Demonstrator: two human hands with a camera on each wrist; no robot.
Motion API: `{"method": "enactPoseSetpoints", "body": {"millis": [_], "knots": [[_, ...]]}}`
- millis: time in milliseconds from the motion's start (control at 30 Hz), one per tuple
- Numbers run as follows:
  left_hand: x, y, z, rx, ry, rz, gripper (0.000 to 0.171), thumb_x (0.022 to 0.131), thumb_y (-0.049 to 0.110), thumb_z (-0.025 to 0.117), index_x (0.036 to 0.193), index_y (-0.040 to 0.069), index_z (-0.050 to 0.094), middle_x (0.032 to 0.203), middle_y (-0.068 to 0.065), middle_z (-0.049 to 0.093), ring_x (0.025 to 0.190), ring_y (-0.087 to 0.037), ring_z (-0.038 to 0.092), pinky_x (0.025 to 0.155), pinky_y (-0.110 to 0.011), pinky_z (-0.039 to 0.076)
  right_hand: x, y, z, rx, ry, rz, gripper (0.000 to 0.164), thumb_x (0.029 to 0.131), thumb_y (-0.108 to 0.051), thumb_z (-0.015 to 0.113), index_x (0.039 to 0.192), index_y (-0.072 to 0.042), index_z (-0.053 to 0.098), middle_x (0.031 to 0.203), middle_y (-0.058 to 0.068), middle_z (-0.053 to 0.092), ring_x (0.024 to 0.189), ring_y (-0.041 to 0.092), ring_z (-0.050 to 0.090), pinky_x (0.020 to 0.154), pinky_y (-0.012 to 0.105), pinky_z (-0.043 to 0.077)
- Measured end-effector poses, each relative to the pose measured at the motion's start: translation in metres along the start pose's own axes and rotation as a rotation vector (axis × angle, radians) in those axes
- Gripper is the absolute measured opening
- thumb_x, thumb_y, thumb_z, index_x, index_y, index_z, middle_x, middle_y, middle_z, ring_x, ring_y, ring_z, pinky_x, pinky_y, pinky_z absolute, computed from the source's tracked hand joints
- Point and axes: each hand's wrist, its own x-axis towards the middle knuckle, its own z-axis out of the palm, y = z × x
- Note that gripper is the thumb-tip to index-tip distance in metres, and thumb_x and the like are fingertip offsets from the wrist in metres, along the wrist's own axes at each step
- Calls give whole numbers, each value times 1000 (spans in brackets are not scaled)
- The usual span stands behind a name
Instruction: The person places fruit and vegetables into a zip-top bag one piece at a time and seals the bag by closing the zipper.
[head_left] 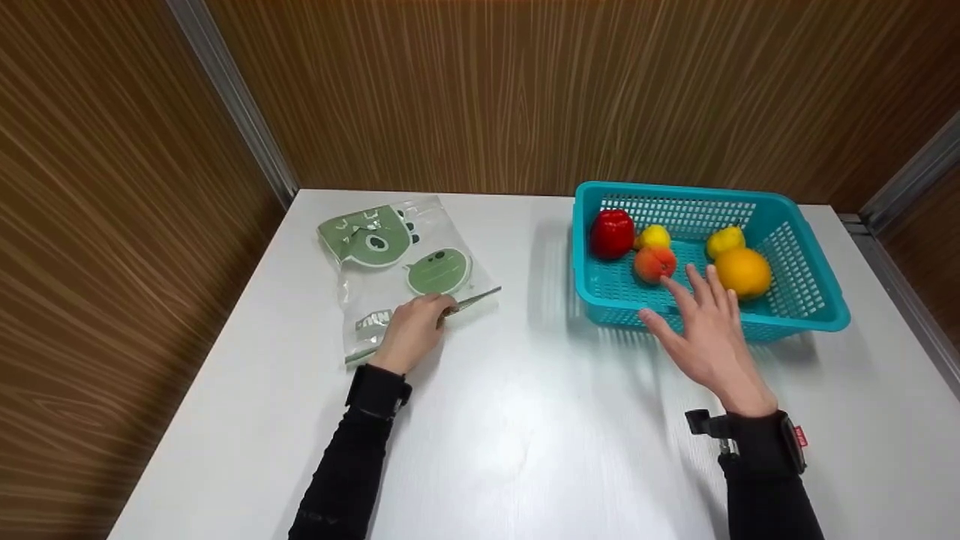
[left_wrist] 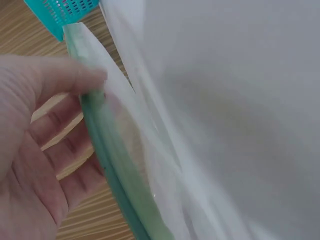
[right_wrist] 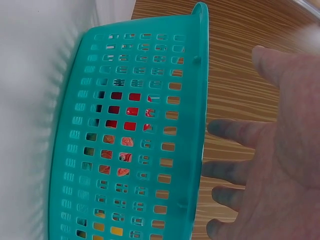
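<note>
A clear zip bag (head_left: 390,300) with green cartoon prints lies at the left of the white table. My left hand (head_left: 415,330) pinches the green zip edge (left_wrist: 107,145) between thumb and fingers, and that edge is lifted. My right hand (head_left: 709,341) is spread over the near rim of a turquoise basket (head_left: 817,315), holding nothing. Inside the basket are a red apple (head_left: 612,234), a peach (head_left: 655,264), a small yellow fruit (head_left: 654,237), a yellow pear (head_left: 725,241) and an orange (head_left: 742,273). In the right wrist view, the fingertips are close to the basket's rim.
The white table (head_left: 517,450) meets a wood-grain panel (head_left: 435,97) at the back. Another wood-grain panel (head_left: 112,262) stands along the left, with a metal strip (head_left: 236,97) at the corner. A metal rail (head_left: 911,292) runs beside the right edge.
</note>
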Motion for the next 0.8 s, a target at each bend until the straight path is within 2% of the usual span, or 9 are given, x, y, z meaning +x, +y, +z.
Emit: {"method": "enactPoseSetpoints", "body": {"millis": [67,133,333,533,800], "knots": [[1,0,-2,-23,16,-23,32,83,0,63,112,14,66,104,-6,72,93,-27,69,80,-40,55,0,0,0,-2,-4,-1,72,92,-58,47,145,-10,37,158,23,18,149,40,-1,115,67,-2],[1,0,-4,-44,35,-56,30,83,1,64,111,12,67,103,-8,72,93,-28,69,81,-40,55,0,0,1,-2,-7,-3,73,92,-58,47,145,-10,37,158,23,18,149,40,-1,115,67,-2],[1,2,-14,-59,129,-163,9,83,11,68,89,9,74,87,-7,74,80,-25,70,72,-38,54,0,-2,3,-4,8,-23,70,92,-56,48,143,-9,40,157,23,20,149,40,1,116,66,-1],[1,13,-21,-140,184,-148,9,84,13,68,89,8,74,84,-7,73,76,-20,68,68,-34,54,-1,-7,7,-5,2,-44,68,92,-55,49,141,-8,43,157,24,22,149,41,3,116,66,-1],[3,33,-24,-226,187,-123,10,84,13,68,92,8,73,83,-6,72,72,-15,65,64,-27,53,4,-20,19,-42,20,-93,66,90,-55,53,135,-7,50,154,23,29,147,41,11,115,67,6]]}}
